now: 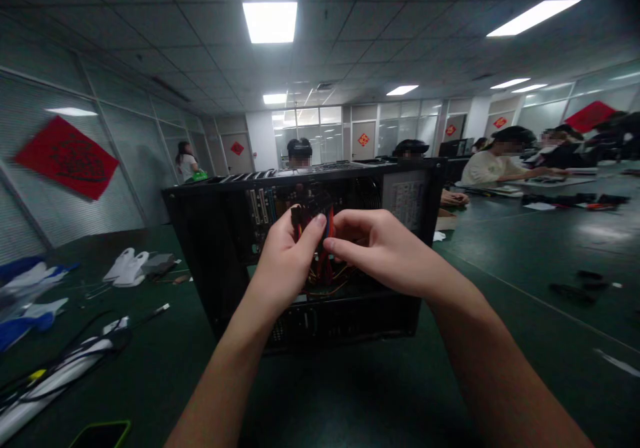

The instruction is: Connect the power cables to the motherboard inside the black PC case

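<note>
An open black computer case (pixel 210 235) stands on a dark green table (pixel 500 261) in front of me, its inside facing me. Both my hands reach into it. My left hand (pixel 285 258) is closed, thumb and fingers pinching a small dark connector with red cables (pixel 327 261) running down from it. My right hand (pixel 380 248) is closed too, its fingertips pressed on the same bundle of red cables beside my left thumb. Expansion cards (pixel 260 205) and coloured wires show behind the fingers. What the cables join to is hidden by my hands.
Loose cables and white and blue bags (pixel 45 368) lie at the left. White bags (pixel 127 267) lie further back. A phone with a green rim (pixel 100 433) is at the bottom edge. Other people (pixel 495 161) sit at the table to the right and behind the case.
</note>
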Demonstrator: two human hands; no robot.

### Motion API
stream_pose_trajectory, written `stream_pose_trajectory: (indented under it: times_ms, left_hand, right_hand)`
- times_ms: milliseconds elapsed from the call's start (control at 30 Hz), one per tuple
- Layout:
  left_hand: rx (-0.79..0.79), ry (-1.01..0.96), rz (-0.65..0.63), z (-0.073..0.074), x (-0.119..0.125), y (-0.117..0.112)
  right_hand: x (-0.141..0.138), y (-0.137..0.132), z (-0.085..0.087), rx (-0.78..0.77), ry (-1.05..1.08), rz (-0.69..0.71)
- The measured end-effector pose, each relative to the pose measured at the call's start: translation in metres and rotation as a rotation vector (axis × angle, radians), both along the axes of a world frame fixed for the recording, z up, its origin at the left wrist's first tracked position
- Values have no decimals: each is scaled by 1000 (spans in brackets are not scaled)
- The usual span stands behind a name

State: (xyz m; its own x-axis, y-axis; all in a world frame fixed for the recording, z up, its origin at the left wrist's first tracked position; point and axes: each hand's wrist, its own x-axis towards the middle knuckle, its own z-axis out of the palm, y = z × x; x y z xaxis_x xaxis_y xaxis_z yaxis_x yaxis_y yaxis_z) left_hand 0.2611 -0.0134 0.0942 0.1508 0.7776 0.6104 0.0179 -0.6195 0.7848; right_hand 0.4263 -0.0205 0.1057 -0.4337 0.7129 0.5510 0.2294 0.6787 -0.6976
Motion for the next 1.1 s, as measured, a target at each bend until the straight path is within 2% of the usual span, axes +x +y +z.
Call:
stream_pose_trajectory:
  times_ms: [100, 233, 433, 633, 867, 1000, 1100]
  left_hand:
    - [-38, -15, -50, 2, -2, -3]
    - [-88, -31, -144, 7, -4, -10]
    - [-124, 27, -180, 8, -4, -11]
    - [-162, 98, -221, 5, -18, -7]
    - [-224, 37, -220, 3, -15, -1]
    - [-242, 8, -227, 3, -12, 1]
    - [-238, 24, -178, 4, -17, -1]
  right_hand:
    - [-7, -1, -1, 25, 37, -59]
    - [-4, -4, 1, 19, 76, -51]
    - [4, -9, 5, 71, 60, -94]
    - [7, -14, 7, 102, 0, -85]
    - [1, -11, 5, 103, -18, -59]
    - [-5, -9, 3, 205, -42, -144]
    - [-9, -10, 2, 308, -52, -201]
